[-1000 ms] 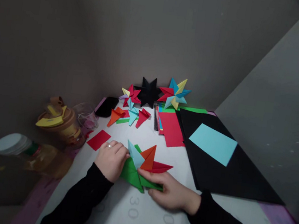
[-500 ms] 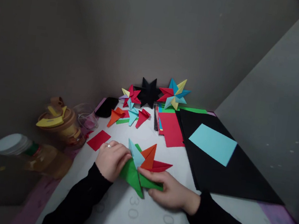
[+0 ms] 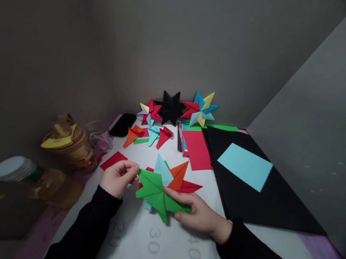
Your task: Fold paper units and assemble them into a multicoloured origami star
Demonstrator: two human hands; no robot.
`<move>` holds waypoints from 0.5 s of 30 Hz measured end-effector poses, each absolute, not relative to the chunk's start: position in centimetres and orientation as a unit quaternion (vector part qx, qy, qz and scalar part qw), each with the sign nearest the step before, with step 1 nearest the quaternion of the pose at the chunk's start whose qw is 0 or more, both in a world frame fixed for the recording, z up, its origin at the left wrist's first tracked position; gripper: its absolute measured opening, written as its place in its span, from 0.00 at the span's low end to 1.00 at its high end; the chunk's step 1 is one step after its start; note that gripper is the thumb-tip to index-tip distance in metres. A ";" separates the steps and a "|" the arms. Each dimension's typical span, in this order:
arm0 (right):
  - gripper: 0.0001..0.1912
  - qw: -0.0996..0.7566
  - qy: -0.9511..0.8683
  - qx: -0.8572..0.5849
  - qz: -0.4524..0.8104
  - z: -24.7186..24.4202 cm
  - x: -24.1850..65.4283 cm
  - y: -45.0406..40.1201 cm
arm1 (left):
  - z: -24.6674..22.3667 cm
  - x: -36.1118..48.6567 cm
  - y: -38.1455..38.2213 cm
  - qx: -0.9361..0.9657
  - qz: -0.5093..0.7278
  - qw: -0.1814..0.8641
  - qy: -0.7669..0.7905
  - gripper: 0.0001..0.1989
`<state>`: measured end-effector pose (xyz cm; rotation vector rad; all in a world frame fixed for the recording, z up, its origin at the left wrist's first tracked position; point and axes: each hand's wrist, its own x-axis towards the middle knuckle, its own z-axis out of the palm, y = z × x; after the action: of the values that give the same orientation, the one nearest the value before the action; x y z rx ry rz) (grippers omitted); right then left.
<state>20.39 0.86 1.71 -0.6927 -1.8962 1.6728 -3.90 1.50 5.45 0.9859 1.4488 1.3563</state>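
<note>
A folded paper star with green, light blue, orange and red points is held up over the white sheet. My right hand grips its lower right side, fingers on top and thumb below. At the upper left, my left hand pinches at the tip of a green point between thumb and forefinger. Bits of red and light blue paper show behind the green part. Just beyond my left hand lies a red paper rectangle, partly covered by the hand.
Finished stars, one black and one multicoloured, lean against the wall. Smaller folded pieces lie before them. A black board with a light blue sheet is at right. A tumbler and white-capped bottle stand left, beside a phone.
My left hand has drawn back leftward from the star's body to a green tip. More of the green points now shows, and the star has turned slightly.
</note>
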 end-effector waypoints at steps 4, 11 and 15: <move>0.35 0.256 -0.683 -0.258 0.633 1.4 20.6 1.0 | 5.5 -3.7 1.4 0.388 0.560 0.463 0.567 0.11; 0.35 0.256 -0.664 -0.206 0.672 1.4 20.9 1.4 | 5.6 -3.7 1.5 0.399 0.564 0.452 0.564 0.10; 0.32 0.252 -0.670 -0.204 0.668 1.5 21.0 1.3 | 5.8 -3.4 1.3 0.408 0.553 0.451 0.569 0.10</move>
<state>20.95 1.34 1.49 -0.5561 -1.8212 1.8173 -3.42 1.27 5.82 1.0071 1.4062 1.3676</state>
